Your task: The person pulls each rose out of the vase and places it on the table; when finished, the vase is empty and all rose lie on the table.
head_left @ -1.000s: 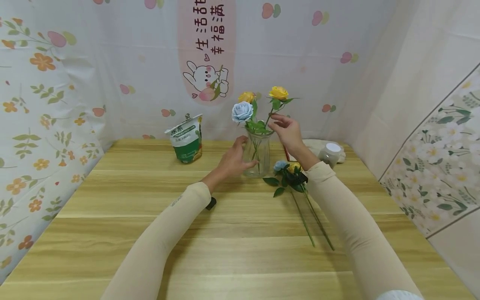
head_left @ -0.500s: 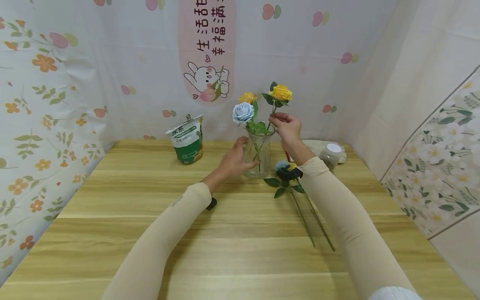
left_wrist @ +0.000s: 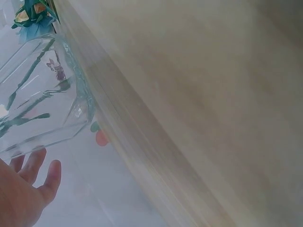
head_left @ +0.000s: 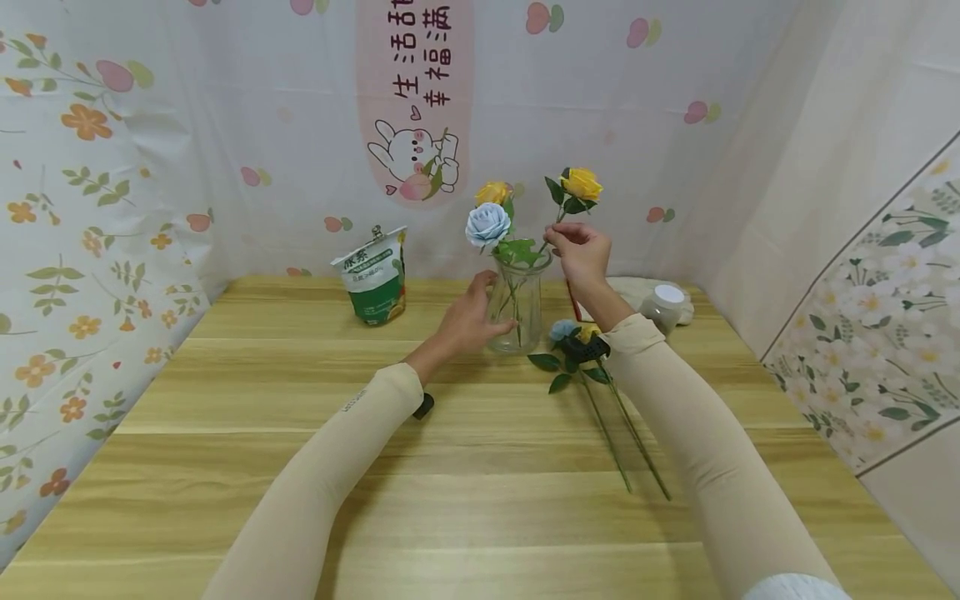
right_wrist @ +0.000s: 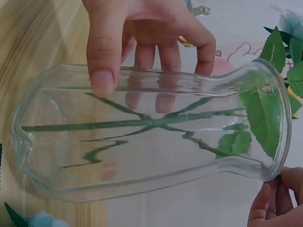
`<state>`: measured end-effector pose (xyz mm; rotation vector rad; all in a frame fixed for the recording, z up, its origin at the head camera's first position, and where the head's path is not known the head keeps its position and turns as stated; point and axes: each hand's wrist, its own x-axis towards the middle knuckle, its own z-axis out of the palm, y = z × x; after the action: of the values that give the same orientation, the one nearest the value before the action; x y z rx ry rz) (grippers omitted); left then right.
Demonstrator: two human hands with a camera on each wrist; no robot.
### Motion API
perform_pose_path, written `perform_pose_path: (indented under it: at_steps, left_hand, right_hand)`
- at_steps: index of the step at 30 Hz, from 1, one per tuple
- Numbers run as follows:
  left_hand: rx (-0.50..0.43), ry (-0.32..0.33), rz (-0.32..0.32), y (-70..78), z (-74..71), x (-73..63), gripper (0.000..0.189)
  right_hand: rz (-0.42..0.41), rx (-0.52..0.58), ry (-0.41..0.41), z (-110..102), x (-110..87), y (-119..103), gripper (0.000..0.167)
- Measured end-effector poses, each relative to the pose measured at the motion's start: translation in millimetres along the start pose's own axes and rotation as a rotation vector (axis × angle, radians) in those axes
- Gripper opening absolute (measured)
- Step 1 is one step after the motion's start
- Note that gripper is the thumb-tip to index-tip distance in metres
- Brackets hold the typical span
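A clear glass vase (head_left: 531,312) stands upright near the back of the table. My left hand (head_left: 467,321) holds its left side, thumb in front and fingers behind, as the right wrist view shows of the vase (right_wrist: 71,151). Inside are a light blue rose (head_left: 488,224) and a yellow rose (head_left: 492,193), their green stems crossing within the glass. At the rim's right, my right hand (head_left: 587,254) pinches the stem of another yellow rose (head_left: 581,183), which leans to the right. Its lower stem runs into the vase mouth.
Right of the vase lie a blue rose (head_left: 562,331) and a yellow rose (head_left: 589,332), stems toward the front, partly covered by the right wrist's black camera. A jar with a white lid (head_left: 666,302) is behind the right forearm. A green and white pouch (head_left: 377,279) stands back left.
The right hand has shifted slightly right with the yellow rose, whose bloom has turned and now tilts further right, away from the other blooms. The left hand keeps its place on the vase.
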<state>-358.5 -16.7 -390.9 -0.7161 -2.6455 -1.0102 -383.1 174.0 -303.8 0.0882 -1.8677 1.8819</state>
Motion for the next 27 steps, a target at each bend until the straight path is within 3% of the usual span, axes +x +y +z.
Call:
perform_pose_path:
  at_steps: [8,15,27]
  left_hand:
    - [0.001,-0.002,-0.005,0.4,0.5,-0.2,0.086]
    - [0.005,0.009,-0.004,0.3,1.1,0.4,0.085]
    - [0.004,-0.002,-0.009,1.0,-0.1,-0.9,0.085]
  right_hand:
    - [-0.009,0.004,-0.010,-6,-1.4,-4,0.010]
    - [-0.038,0.084,0.014,-10,0.9,-12,0.011]
    - [-0.123,0.148,0.016,-22,5.4,-31,0.021]
